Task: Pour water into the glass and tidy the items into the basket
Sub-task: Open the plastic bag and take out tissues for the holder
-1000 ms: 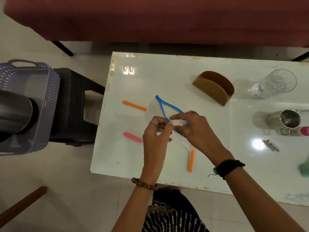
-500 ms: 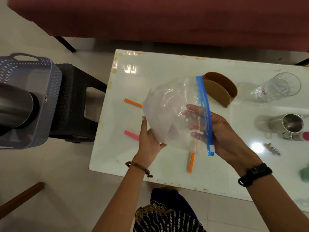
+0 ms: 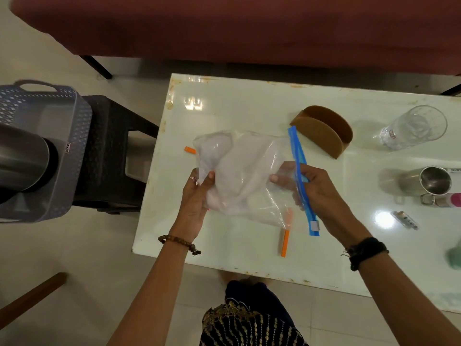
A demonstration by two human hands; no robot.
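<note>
Both hands hold a clear plastic zip bag [image 3: 245, 171] with a blue zipper strip above the white table [image 3: 249, 106]. My left hand [image 3: 195, 196] grips the bag's closed left end. My right hand [image 3: 316, 193] holds the zipper edge, with fingers reaching inside the bag's mouth. An empty glass [image 3: 414, 127] lies tilted at the far right of the table. A grey plastic basket [image 3: 50, 151] sits on a black stool at the left, with a steel bottle [image 3: 22, 158] lying in it. An orange stick [image 3: 285, 242] lies under the bag; another orange stick [image 3: 189, 150] peeks out at its left.
A brown napkin holder [image 3: 324, 132] stands just behind the bag. A steel mug [image 3: 424, 182], a pink-capped item [image 3: 449, 199] and a small metal piece [image 3: 405, 220] lie at the right. A black stool [image 3: 109, 151] stands between basket and table. A maroon sofa [image 3: 249, 28] runs behind.
The bag was lifted off the table and spread out. My left hand shifted to its left end and my right hand took the zipper edge and went into the mouth.
</note>
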